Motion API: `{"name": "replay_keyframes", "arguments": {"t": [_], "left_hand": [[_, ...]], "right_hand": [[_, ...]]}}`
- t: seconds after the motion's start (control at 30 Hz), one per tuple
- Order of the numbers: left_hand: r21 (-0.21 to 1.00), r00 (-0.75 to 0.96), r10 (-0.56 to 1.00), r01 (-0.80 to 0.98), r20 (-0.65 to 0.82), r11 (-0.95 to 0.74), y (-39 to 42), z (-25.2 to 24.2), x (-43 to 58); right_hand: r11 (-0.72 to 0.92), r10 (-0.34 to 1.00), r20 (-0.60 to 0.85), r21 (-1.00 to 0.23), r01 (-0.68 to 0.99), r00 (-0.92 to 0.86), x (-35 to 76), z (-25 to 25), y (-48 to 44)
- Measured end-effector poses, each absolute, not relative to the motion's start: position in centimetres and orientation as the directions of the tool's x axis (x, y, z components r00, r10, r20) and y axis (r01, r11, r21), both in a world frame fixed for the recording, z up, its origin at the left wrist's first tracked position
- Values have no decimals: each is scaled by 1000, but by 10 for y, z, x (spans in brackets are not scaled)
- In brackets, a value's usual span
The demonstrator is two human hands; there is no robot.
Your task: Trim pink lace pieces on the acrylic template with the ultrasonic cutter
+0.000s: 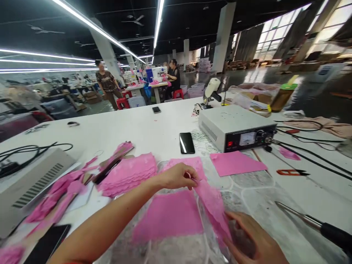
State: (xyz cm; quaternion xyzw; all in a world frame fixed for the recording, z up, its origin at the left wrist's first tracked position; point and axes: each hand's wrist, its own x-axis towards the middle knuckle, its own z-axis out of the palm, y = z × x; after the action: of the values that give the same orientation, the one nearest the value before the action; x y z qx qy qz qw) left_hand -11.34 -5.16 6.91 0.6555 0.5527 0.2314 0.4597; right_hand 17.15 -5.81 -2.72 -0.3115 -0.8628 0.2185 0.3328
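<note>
Between my two hands stretches a strip of pink fabric (210, 201), tilted above the grey patterned mat (250, 205). My left hand (180, 176) pinches its far end between thumb and fingers. At the near end, my right hand (251, 238) grips the edge, slightly blurred. A flat pink fabric piece (173, 216) lies on the mat below and left of the strip. Behind my left hand is another pink piece (189, 163), partly covered. To the left sits a stack of pink fabric pieces (134, 172) with wavy edges. One more flat pink piece (236, 163) lies right of centre.
A grey box with a dial (236, 126) stands behind the mat. A black-handled pointed tool (316, 223) and orange thread snips (293, 172) lie at right, with cables nearby. A black phone (187, 143) is mid-table. Two people are visible farther back.
</note>
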Motion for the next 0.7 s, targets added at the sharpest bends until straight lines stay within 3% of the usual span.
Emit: {"name": "replay_keyframes", "arguments": {"t": [0.13,0.33,0.47,0.57,0.7], "left_hand": [[855,129,986,518,-109,27,-110,67,-153],[799,-18,1000,601,-14,22,-203,47,-174],[777,-48,998,630,49,-8,-239,27,-168],[729,-53,991,682,121,-53,-249,16,-163],[637,-21,979,762,204,-116,-254,10,-161]], "right_hand": [[846,516,501,-427,320,-695,138,-22,-57],[883,409,463,-417,214,-786,124,-20,-67],[821,493,405,-510,258,-770,121,-16,-57],[701,629,248,-591,400,-737,108,-12,-40],[626,670,62,-584,517,-740,83,-6,-24]]}}
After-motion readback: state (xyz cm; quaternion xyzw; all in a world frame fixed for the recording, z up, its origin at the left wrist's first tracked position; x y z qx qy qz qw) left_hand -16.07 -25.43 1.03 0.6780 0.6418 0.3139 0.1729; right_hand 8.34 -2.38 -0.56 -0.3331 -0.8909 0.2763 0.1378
